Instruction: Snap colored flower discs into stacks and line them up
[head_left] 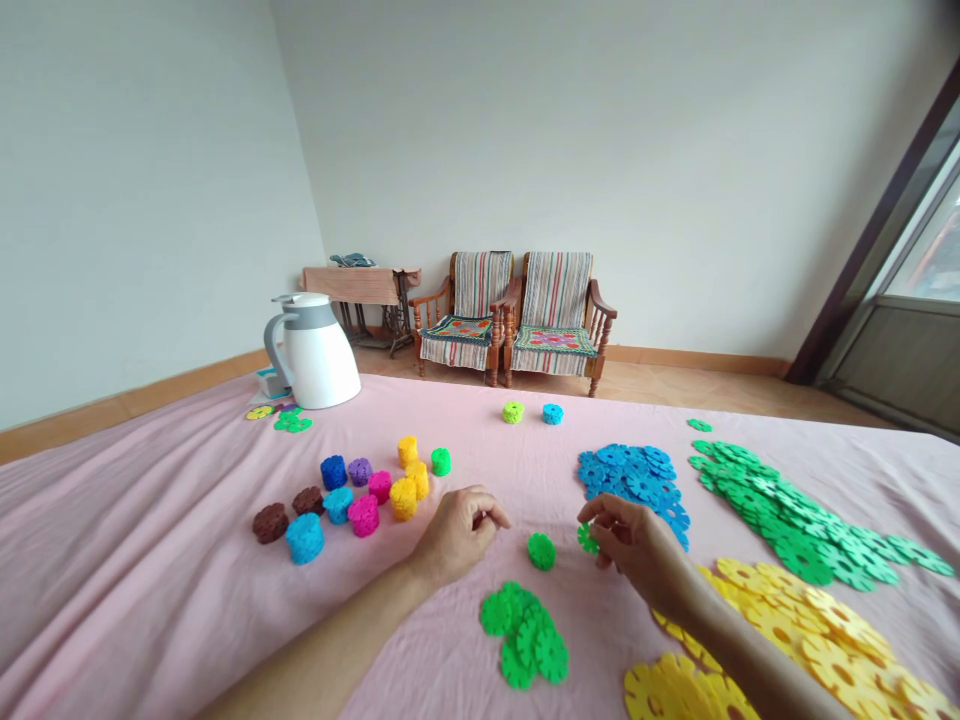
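My right hand (626, 535) pinches a green notched plastic disc (586, 539) between thumb and fingertips, above the pink cloth. To its left a short green stack of discs (541, 551) sits between my two hands. My left hand (463, 530) is closed, its fingers curled, and nothing shows in its grip; it touches no disc that I can see. Nearer to me lies a loose heap of green discs (523, 635). Blue discs (634, 475) are spread just behind my right hand.
Yellow discs (810, 630) lie under and beside my right forearm, with green discs (780, 500) beyond. Several coloured stacks, including a magenta stack (364, 516), stand left. A lime stack (513, 412) and blue stack (553, 414) stand at the back. A white jug (322, 355) is far left.
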